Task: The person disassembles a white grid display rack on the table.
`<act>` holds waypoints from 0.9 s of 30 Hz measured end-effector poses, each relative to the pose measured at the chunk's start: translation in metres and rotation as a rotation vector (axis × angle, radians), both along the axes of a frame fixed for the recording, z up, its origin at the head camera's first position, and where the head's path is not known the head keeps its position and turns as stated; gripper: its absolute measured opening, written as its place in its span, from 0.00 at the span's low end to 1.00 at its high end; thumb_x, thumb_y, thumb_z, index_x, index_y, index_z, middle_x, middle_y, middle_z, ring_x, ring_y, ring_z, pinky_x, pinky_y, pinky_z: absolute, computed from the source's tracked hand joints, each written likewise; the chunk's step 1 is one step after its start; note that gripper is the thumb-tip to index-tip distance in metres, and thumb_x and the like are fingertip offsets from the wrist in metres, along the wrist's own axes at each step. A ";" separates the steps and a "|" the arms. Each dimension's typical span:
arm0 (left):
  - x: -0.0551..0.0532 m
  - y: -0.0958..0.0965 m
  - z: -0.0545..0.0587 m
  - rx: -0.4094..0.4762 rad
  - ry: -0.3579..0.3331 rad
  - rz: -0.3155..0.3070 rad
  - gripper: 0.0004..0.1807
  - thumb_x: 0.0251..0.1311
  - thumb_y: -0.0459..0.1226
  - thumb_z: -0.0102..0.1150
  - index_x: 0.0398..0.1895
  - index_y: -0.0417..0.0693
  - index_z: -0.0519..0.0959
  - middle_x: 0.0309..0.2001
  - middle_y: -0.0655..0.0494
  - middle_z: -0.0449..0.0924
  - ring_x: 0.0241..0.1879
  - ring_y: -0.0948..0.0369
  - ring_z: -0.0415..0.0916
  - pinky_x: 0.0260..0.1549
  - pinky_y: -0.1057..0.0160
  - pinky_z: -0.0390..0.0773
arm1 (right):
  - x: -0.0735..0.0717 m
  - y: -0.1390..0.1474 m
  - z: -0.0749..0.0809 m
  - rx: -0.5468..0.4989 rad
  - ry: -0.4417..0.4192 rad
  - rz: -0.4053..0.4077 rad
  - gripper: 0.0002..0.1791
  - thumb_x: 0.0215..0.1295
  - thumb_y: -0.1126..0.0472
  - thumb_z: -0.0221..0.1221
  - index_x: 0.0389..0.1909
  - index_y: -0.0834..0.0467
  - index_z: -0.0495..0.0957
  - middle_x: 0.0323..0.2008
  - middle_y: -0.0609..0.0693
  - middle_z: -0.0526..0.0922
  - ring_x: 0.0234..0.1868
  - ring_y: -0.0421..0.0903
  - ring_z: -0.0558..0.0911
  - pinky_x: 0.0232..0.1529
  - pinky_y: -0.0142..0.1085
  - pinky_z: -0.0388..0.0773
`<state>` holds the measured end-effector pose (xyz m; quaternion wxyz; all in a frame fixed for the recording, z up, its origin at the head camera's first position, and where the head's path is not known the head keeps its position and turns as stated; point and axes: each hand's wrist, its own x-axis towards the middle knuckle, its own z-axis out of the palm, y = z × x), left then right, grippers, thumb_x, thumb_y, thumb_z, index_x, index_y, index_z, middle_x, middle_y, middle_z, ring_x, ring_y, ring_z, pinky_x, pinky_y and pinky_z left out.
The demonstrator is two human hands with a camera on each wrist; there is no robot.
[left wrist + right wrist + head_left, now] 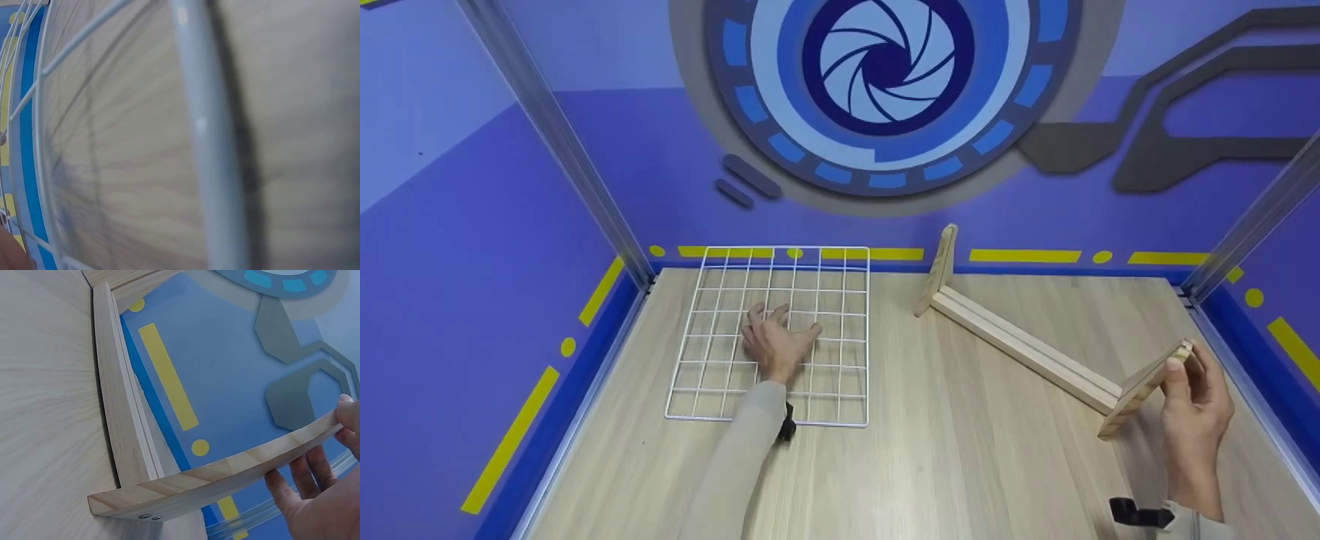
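Note:
A white wire grid panel (855,340) lies at the left of the wooden table, its far edge overlapping the back wall in the head view. My left hand (776,349) is over its middle, fingers bent at the wires and thumb out to the right. Close up, the left wrist view shows a thick white wire (209,135) and a bit of finger at the lower left. On the right, my right hand (1196,397) grips the upper end of a wooden stand's near side piece (1144,388). In the right wrist view, thumb and fingers hold that board (225,471) from opposite faces.
The stand's long grooved bar (1027,345) runs diagonally to a far upright end piece (941,270) near the back wall. Blue printed panels surround the wooden tabletop (960,465). Metal posts (577,165) stand at the back corners.

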<state>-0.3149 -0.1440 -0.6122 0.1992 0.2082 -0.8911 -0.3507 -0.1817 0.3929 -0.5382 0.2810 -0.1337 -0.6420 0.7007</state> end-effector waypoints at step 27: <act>-0.004 -0.008 -0.013 0.022 -0.056 -0.039 0.41 0.39 0.59 0.85 0.59 0.54 0.88 0.74 0.45 0.66 0.73 0.39 0.62 0.68 0.34 0.61 | 0.000 -0.001 -0.004 0.028 0.082 0.000 0.26 0.80 0.64 0.57 0.76 0.55 0.73 0.60 0.44 0.79 0.62 0.38 0.76 0.55 0.17 0.76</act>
